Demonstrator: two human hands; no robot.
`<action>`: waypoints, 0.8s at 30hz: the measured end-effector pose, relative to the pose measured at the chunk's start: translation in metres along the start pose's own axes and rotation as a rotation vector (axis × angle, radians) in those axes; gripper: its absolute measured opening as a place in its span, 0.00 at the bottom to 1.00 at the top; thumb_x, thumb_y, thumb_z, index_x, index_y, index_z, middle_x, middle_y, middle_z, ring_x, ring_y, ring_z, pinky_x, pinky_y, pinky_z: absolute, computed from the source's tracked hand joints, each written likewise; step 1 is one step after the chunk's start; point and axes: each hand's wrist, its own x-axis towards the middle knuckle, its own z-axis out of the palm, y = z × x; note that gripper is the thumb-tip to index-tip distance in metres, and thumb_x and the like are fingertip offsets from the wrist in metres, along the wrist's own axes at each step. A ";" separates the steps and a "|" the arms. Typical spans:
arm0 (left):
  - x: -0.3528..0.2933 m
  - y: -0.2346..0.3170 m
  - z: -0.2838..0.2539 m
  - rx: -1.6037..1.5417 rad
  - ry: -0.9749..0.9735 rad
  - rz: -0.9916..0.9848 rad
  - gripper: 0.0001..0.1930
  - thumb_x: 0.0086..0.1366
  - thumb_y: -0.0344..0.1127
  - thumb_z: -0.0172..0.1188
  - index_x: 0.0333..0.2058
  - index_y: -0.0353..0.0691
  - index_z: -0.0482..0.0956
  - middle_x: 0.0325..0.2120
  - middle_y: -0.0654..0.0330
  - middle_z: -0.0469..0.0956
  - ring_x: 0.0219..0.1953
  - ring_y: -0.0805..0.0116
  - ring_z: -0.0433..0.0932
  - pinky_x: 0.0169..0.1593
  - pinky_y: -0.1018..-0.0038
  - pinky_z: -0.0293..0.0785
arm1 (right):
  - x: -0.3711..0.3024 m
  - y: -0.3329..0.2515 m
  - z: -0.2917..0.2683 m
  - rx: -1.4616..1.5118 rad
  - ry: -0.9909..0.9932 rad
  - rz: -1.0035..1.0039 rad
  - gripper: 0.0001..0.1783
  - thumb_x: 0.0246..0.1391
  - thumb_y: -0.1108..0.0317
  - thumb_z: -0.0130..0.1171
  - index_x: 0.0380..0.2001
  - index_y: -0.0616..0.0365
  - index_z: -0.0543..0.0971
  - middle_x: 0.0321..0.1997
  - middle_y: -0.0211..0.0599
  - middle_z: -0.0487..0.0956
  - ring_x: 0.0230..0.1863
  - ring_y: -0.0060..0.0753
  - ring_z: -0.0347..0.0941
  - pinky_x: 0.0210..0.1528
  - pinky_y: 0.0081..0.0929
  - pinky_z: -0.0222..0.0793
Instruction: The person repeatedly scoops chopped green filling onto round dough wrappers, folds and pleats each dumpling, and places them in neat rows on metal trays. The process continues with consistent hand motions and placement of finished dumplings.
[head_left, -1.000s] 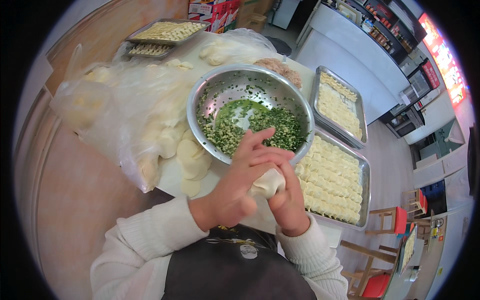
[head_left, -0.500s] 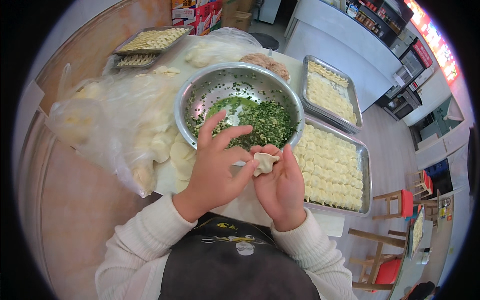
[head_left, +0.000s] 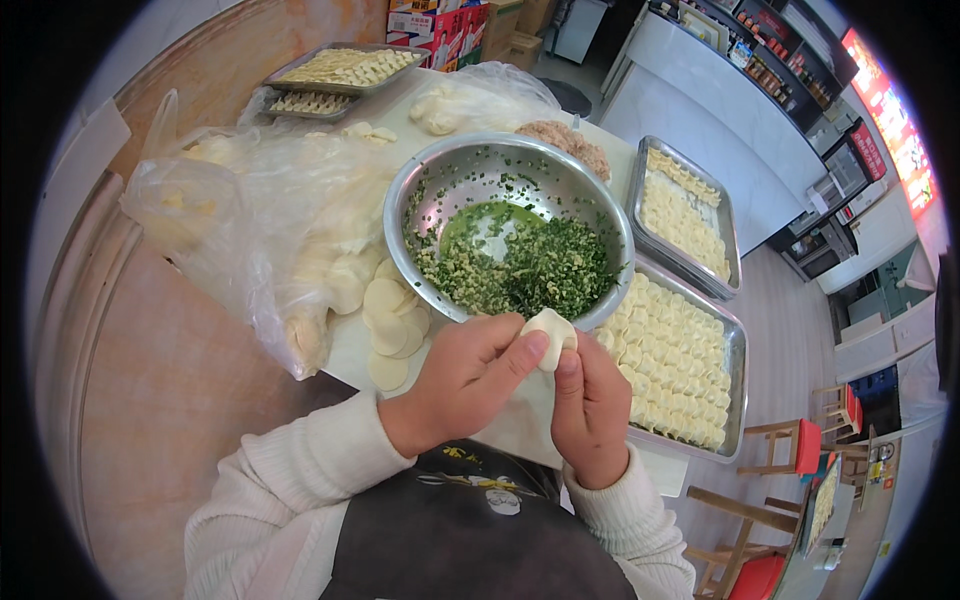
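Both hands have closed in since the earlier frame: the left hand (head_left: 470, 380), whose fingers were spread wide, now curls against the right hand (head_left: 590, 410), and together they pinch a pale folded dumpling (head_left: 550, 335) between thumbs and fingertips, just near of the steel bowl's rim. The steel bowl (head_left: 440, 180) holds chopped green filling (head_left: 520, 265) heaped on its near side. To the right lies a metal tray (head_left: 738, 345) packed with rows of finished dumplings; a second filled tray (head_left: 735, 255) sits just beyond it. Left of the bowl, round dough wrappers (head_left: 385, 320) are stacked on the table (head_left: 345, 345), partly under a crumpled clear plastic bag (head_left: 250, 215). At the far left stand two more trays of dumplings (head_left: 345, 65). Behind them are red and white cardboard cartons (head_left: 440, 25). At the far right edge glows a long red illuminated sign (head_left: 890, 110), its lettering too blurred to distinguish.
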 end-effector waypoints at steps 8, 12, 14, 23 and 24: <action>-0.001 0.011 -0.008 -0.071 -0.199 -0.061 0.17 0.72 0.39 0.45 0.26 0.37 0.75 0.12 0.64 0.73 0.15 0.70 0.72 0.23 0.70 0.67 | 0.003 0.013 -0.008 -0.242 -0.014 -0.358 0.14 0.63 0.65 0.48 0.27 0.66 0.72 0.26 0.47 0.70 0.30 0.50 0.68 0.33 0.41 0.66; 0.002 0.013 -0.009 0.191 -0.191 0.128 0.17 0.72 0.38 0.44 0.27 0.37 0.75 0.11 0.65 0.73 0.15 0.69 0.72 0.24 0.70 0.69 | 0.000 0.012 -0.007 -0.161 0.037 -0.410 0.18 0.65 0.61 0.46 0.28 0.67 0.72 0.26 0.47 0.70 0.30 0.49 0.69 0.33 0.41 0.67; 0.000 0.015 -0.012 0.264 -0.206 0.066 0.16 0.72 0.41 0.44 0.31 0.36 0.75 0.15 0.65 0.75 0.19 0.71 0.74 0.26 0.72 0.69 | -0.002 0.010 -0.006 -0.129 0.058 -0.367 0.18 0.65 0.60 0.47 0.28 0.66 0.72 0.26 0.46 0.71 0.31 0.49 0.69 0.33 0.41 0.67; -0.003 0.023 0.006 -0.210 -0.328 -0.049 0.21 0.63 0.35 0.63 0.52 0.38 0.68 0.38 0.64 0.75 0.35 0.78 0.73 0.38 0.78 0.69 | -0.008 0.015 -0.011 -0.156 0.176 -0.327 0.11 0.60 0.60 0.56 0.33 0.57 0.74 0.32 0.39 0.73 0.34 0.43 0.70 0.38 0.35 0.66; -0.003 0.024 0.004 -0.199 -0.335 -0.110 0.23 0.61 0.33 0.65 0.53 0.39 0.69 0.39 0.65 0.75 0.37 0.79 0.72 0.40 0.79 0.69 | -0.008 0.015 -0.012 -0.149 0.162 -0.342 0.11 0.59 0.60 0.57 0.34 0.57 0.74 0.33 0.39 0.73 0.34 0.43 0.70 0.38 0.35 0.66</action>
